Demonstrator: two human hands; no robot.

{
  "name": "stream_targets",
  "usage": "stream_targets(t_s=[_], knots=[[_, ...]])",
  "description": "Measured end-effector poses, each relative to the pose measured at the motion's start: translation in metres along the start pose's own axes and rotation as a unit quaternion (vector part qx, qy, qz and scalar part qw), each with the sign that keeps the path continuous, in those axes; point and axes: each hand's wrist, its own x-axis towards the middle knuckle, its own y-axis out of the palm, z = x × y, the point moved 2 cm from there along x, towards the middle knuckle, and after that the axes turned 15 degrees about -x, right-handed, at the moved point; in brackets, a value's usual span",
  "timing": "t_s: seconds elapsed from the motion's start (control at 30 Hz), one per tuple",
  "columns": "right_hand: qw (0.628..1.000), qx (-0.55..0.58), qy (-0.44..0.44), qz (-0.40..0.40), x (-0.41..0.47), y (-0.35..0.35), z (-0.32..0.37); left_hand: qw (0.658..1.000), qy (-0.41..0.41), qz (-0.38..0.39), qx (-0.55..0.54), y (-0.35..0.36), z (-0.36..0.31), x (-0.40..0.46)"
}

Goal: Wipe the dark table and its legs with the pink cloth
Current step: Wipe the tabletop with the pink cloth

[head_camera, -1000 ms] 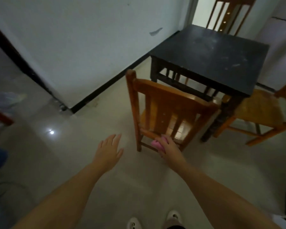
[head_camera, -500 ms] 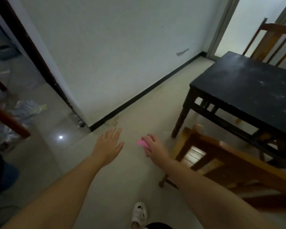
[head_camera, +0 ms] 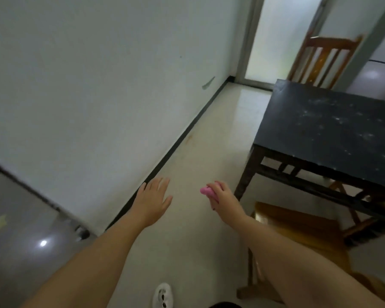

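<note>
One pink cloth — two chairs.

pink cloth; black table flecked white; orange-brown chair.

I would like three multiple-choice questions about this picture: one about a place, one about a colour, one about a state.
1. Where is the dark square table?
A. right of the hands
B. left of the hands
C. behind the person

2. What colour is the small crumpled cloth?
A. blue
B. pink
C. white

3. How is the left hand?
A. closed on a cloth
B. gripping a chair
C. open and empty

Answers: 1 A, the table fills the right side. 2 B, the cloth in the right hand is pink. 3 C, its fingers are spread and hold nothing.
</note>
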Motion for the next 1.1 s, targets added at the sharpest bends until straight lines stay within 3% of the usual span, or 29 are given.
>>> stream_targets(t_s=[0.2, 0.43, 0.8, 0.93, 1.1], knots=[[0.991, 0.005, 0.111, -0.078, 0.06, -0.027, -0.021, 0.994, 0.097, 0.055, 0.014, -0.028, 0.007, 0.122], [0.971, 0.01, 0.211, -0.115, 0.144, -0.053, -0.097, 0.97, 0.215, 0.114, 0.025, -0.009, -0.031, 0.272], [0.937, -0.019, 0.308, -0.164, 0.27, -0.153, -0.222, 0.942, 0.292, 0.161, 0.045, 0.002, -0.125, 0.501], [0.912, -0.058, 0.364, -0.179, 0.298, -0.174, -0.281, 0.91, 0.355, 0.205, 0.062, 0.03, -0.168, 0.581], [0.837, -0.083, 0.49, -0.227, 0.332, -0.204, -0.345, 0.846, 0.459, 0.261, 0.078, 0.058, -0.243, 0.694]])
